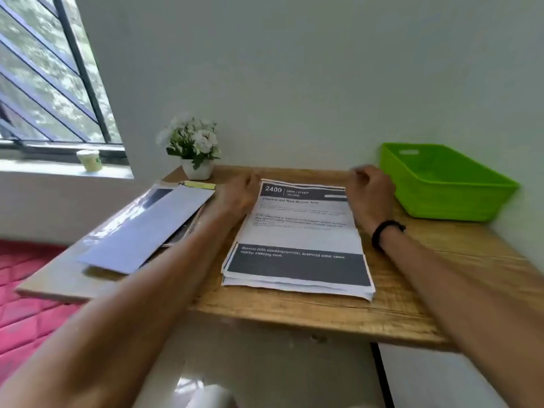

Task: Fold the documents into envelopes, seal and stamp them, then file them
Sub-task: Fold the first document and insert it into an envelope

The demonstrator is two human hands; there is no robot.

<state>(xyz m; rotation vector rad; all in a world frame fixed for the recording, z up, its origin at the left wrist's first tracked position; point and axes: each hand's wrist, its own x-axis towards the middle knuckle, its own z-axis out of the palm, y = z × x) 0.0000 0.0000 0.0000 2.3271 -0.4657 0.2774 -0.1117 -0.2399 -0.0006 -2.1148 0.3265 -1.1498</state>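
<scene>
At the middle of the wooden worktop (397,307) lies the stack of documents (297,240), printed sheets squared up with the top page facing the person. Paper like this should be light and limp: one sheet will likely droop if lifted by a single corner and may slide off the ones beneath, so it would be best peeled away by its two far corners or along one long edge. Both hands sit at the far end of the stack. The left hand (235,195) rests beside the top-left corner with its fingers loosely curled; whether it touches the sheet is hidden. The right hand (372,192) hovers at the top-right corner, fingers bent and blurred, its grip apparently closing on nothing yet, though that cannot be told for certain. White envelopes (144,228) lie on a board to the left, and a green tray (441,184) stands near the wall on the right.
</scene>
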